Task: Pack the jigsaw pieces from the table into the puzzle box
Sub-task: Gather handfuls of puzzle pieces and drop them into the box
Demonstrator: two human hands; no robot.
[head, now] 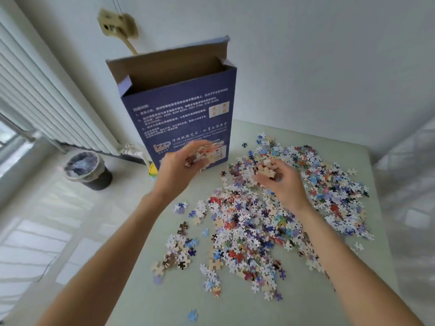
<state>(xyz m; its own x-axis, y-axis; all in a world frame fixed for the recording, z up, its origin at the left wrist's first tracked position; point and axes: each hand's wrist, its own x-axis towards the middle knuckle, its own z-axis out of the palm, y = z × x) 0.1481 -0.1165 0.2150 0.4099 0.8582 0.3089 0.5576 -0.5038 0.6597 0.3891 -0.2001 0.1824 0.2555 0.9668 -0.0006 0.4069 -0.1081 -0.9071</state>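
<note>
A tall dark blue puzzle box (181, 109) stands upright at the table's far left, its top flaps open. Loose jigsaw pieces (270, 220) lie spread in a wide pile over the pale green table (146, 290). My left hand (181, 168) is raised in front of the box's lower face, fingers curled round a handful of pieces; it is blurred. My right hand (282, 182) hovers over the far part of the pile and grips a small bunch of pieces.
A black waste bin (88, 171) with a plastic liner stands on the floor to the left, below a white radiator (47, 109). White walls close in behind the table. A single blue piece (193, 315) lies near the table's front edge.
</note>
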